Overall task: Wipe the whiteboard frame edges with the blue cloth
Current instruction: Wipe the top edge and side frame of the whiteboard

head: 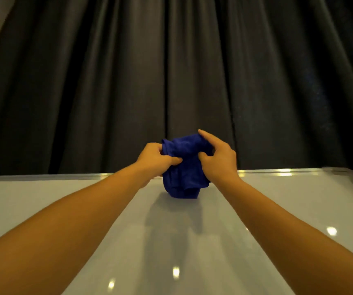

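At frame centre, your left hand [154,157] and right hand [218,158] both grip the bunched blue cloth [184,171], fingers curled, above the whiteboard frame [277,171].

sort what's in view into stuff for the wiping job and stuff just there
For the job: blue cloth, bunched and gripped by left hand and right hand; whiteboard; its silver frame edge.
Just there: dark curtain behind the board.

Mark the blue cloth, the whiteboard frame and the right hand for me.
blue cloth [183,183]: head view, on its lower bunched folds.
whiteboard frame [303,171]: head view, on the far edge strip, right part.
right hand [219,161]: head view, on the back of the hand.
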`<state>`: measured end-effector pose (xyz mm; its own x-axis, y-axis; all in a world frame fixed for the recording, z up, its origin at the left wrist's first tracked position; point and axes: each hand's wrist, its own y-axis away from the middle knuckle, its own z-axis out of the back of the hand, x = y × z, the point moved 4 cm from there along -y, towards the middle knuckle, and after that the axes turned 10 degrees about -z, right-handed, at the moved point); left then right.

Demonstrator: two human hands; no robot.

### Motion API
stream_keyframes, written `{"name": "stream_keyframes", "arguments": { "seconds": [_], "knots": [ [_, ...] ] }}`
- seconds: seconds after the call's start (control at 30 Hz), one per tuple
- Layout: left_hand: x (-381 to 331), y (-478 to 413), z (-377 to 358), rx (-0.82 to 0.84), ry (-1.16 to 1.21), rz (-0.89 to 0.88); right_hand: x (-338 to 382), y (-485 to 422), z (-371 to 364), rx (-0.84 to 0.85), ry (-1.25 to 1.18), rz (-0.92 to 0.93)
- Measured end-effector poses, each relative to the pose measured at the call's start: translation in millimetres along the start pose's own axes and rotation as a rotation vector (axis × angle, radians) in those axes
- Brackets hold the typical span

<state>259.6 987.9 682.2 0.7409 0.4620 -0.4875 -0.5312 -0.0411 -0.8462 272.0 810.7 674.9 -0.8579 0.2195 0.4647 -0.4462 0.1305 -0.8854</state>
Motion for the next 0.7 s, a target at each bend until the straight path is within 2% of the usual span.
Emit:
{"name": "stream_keyframes", "arguments": {
  "seconds": [0.17, 0.23, 0.3, 0.37, 0.43, 0.5, 0.57, 0.7],
  "knots": [
    [43, -48, 34, -0.074, -0.123, -0.078, 6, -15, -67, -0.075, 0.326, 0.226],
    [59, -57, 41, -0.087, -0.205, -0.116, 2, -19, -89, -0.062, 0.466, 0.243],
    [74, -58, 42, -0.089, -0.324, -0.158, -5, -18, -104, -0.072, 0.729, 0.216],
    [84, -56, 41, -0.068, -0.483, -0.198, -6, -8, -118, -0.114, 1.025, 0.330],
    [89, -55, 43, -0.008, -0.613, -0.180, -7, 7, -129, -0.022, 0.978, 0.459],
    [92, -56, 47, 0.099, -0.690, -0.138, -13, 16, -137, 0.175, 0.862, 0.416],
    [95, -57, 52, 0.175, -0.746, -0.131, -25, 17, -138, 0.303, 0.958, 0.355],
    [106, -46, 60, 0.115, -0.970, -0.224, -39, 16, -117, 0.311, 1.133, 0.309]
  ]
}}
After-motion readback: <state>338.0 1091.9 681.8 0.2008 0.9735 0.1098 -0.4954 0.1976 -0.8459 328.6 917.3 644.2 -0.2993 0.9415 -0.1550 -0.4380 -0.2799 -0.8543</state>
